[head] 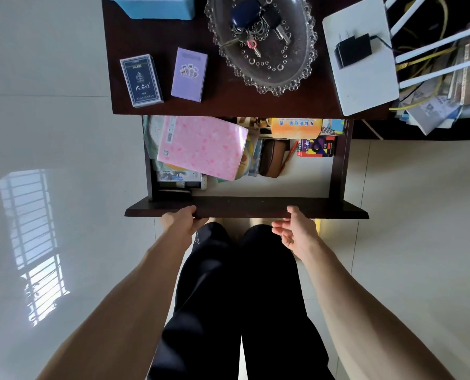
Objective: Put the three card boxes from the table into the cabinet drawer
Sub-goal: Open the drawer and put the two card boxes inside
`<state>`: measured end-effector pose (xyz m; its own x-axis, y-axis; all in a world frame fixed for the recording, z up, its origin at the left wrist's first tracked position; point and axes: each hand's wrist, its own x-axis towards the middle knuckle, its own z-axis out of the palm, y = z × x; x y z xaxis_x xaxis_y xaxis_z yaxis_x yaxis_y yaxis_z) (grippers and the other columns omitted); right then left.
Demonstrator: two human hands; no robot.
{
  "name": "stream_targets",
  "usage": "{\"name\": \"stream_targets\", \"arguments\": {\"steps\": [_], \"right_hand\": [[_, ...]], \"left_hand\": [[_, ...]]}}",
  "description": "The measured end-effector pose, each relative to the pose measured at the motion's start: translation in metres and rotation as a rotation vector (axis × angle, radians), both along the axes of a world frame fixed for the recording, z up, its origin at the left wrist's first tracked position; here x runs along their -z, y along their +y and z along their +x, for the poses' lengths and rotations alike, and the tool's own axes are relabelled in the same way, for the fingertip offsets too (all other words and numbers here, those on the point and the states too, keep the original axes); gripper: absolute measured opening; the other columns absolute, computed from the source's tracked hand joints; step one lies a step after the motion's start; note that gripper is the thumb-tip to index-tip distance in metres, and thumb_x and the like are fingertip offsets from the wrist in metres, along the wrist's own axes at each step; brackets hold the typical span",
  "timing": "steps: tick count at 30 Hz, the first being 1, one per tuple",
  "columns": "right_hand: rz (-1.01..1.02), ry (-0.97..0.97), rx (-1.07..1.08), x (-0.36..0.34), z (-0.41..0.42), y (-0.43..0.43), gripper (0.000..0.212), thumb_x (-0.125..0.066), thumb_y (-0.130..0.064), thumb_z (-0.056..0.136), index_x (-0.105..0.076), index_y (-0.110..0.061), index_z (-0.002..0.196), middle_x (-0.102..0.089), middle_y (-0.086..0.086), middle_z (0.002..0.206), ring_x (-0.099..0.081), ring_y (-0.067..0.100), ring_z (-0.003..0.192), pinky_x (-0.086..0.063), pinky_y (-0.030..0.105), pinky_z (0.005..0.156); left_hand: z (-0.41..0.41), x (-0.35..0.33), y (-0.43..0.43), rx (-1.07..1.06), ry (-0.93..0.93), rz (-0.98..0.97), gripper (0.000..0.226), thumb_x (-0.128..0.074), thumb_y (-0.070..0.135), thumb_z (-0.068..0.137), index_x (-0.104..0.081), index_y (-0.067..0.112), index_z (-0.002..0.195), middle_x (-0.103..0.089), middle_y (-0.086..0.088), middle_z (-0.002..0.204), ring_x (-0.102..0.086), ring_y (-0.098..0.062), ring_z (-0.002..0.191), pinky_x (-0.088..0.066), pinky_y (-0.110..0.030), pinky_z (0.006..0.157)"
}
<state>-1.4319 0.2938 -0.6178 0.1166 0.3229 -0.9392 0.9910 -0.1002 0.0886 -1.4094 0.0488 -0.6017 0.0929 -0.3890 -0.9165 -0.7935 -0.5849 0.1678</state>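
We look straight down at a dark brown wooden desk that runs across the top of the frame. Its dark wooden drawer stands pulled open in the centre.

Two card boxes lie flat on the desk at the upper left, near each other but not touching. One is a dark blue card box. To its right is a lavender card box.

Inside the drawer a pink flower-print notebook lies tilted on the left, over other papers. A brown oval case sits right of it. A red, blue and yellow printed box lies toward the upper right of the drawer. We cannot tell whether it holds cards.

At the upper centre a clear beaded glass dish holds a bunch of keys.

The left hand grips the drawer's front panel, thumb on top and fingers curled underneath. The right hand touches the panel's edge with its thumb tip, its fingers relaxed, slightly spread, holding nothing.
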Motion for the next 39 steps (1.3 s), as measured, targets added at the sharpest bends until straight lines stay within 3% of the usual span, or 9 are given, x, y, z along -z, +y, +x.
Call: {"name": "stream_targets", "arguments": {"steps": [4, 6, 9, 11, 13, 17, 21, 30, 39], "right_hand": [[-0.085, -0.092, -0.239, -0.017, -0.010, -0.003, 0.052, -0.047, -0.050, 0.102, -0.068, -0.003, 0.091, -0.076, 0.009, 0.061, -0.074, 0.023, 0.063, -0.044, 0.027, 0.051], [-0.098, -0.058, -0.443, -0.028, -0.017, -0.009, 0.049, -0.051, -0.045, 0.100, -0.071, -0.001, 0.092, -0.074, 0.007, 0.058, -0.070, 0.018, 0.049, -0.041, 0.019, 0.041], [-0.142, 0.051, -0.648, -0.042, -0.035, -0.025, 0.039, -0.056, -0.039, 0.097, -0.072, -0.003, 0.098, -0.072, 0.004, 0.055, -0.063, 0.011, 0.039, -0.037, 0.016, 0.035], [-0.180, 0.239, -0.725, -0.047, -0.052, -0.042, 0.033, -0.060, -0.036, 0.095, -0.070, -0.007, 0.105, -0.075, 0.002, 0.067, -0.065, 0.008, 0.048, -0.049, 0.019, 0.043], [-0.169, 0.468, -0.859, -0.053, -0.069, -0.064, 0.025, -0.064, -0.035, 0.094, -0.068, -0.013, 0.104, -0.074, -0.002, 0.087, -0.070, 0.008, 0.071, -0.061, 0.028, 0.067], [-0.066, 0.817, -1.176, -0.063, -0.109, -0.110, 0.024, -0.070, -0.032, 0.090, -0.063, -0.019, 0.109, -0.067, -0.002, 0.105, -0.065, 0.010, 0.091, -0.058, 0.030, 0.077], [0.038, 0.999, -1.411, -0.066, -0.156, -0.155, 0.041, -0.074, -0.029, 0.086, -0.060, -0.018, 0.123, -0.061, 0.005, 0.120, -0.060, 0.020, 0.106, -0.056, 0.035, 0.084], [0.097, 0.904, -1.780, -0.051, -0.226, -0.226, 0.077, -0.064, -0.001, 0.084, -0.039, -0.028, 0.153, -0.023, 0.008, 0.163, -0.026, 0.031, 0.145, -0.048, 0.043, 0.099], [0.121, 0.886, -1.803, -0.045, -0.234, -0.233, 0.064, -0.060, 0.005, 0.084, -0.051, -0.026, 0.140, -0.041, 0.007, 0.140, -0.038, 0.030, 0.130, -0.050, 0.034, 0.082]], "left_hand": [[0.009, -0.007, -0.018, 0.168, -0.102, 0.112, 0.018, -0.065, 0.014, 0.089, -0.061, -0.002, 0.097, -0.071, -0.022, 0.088, -0.070, -0.026, 0.061, -0.059, -0.026, 0.049], [0.005, -0.016, -0.028, 0.392, -0.186, 0.169, 0.023, -0.064, 0.019, 0.087, -0.062, -0.002, 0.096, -0.071, -0.020, 0.082, -0.066, -0.028, 0.058, -0.053, -0.022, 0.043], [-0.015, -0.029, -0.041, 0.778, -0.209, 0.135, 0.025, -0.054, 0.017, 0.083, -0.064, -0.006, 0.090, -0.067, -0.015, 0.069, -0.059, -0.027, 0.054, -0.047, -0.025, 0.051], [-0.035, -0.037, -0.047, 1.032, -0.165, -0.032, 0.027, -0.052, 0.023, 0.082, -0.067, 0.001, 0.088, -0.067, -0.010, 0.069, -0.064, -0.030, 0.065, -0.052, -0.032, 0.063], [-0.058, -0.047, -0.052, 1.125, -0.094, -0.230, 0.022, -0.056, 0.028, 0.083, -0.061, 0.012, 0.096, -0.066, -0.006, 0.083, -0.065, -0.028, 0.079, -0.056, -0.037, 0.072], [-0.105, -0.053, -0.069, 1.149, 0.070, -0.485, 0.048, -0.064, 0.021, 0.083, -0.043, 0.019, 0.126, -0.056, -0.010, 0.115, -0.053, -0.025, 0.086, -0.045, -0.036, 0.071], [-0.148, -0.053, -0.089, 1.103, 0.151, -0.574, 0.076, -0.071, 0.016, 0.078, -0.027, 0.023, 0.139, -0.044, -0.014, 0.119, -0.055, -0.032, 0.088, -0.047, -0.036, 0.067], [-0.212, -0.022, -0.120, 1.018, 0.087, -0.528, 0.079, -0.062, 0.032, 0.078, -0.020, 0.040, 0.145, -0.035, -0.016, 0.126, -0.045, -0.039, 0.110, -0.043, -0.042, 0.077], [-0.220, -0.005, -0.118, 1.028, 0.093, -0.534, 0.077, -0.073, 0.020, 0.075, -0.033, 0.037, 0.138, -0.036, -0.017, 0.128, -0.043, -0.040, 0.117, -0.048, -0.042, 0.077]]}}
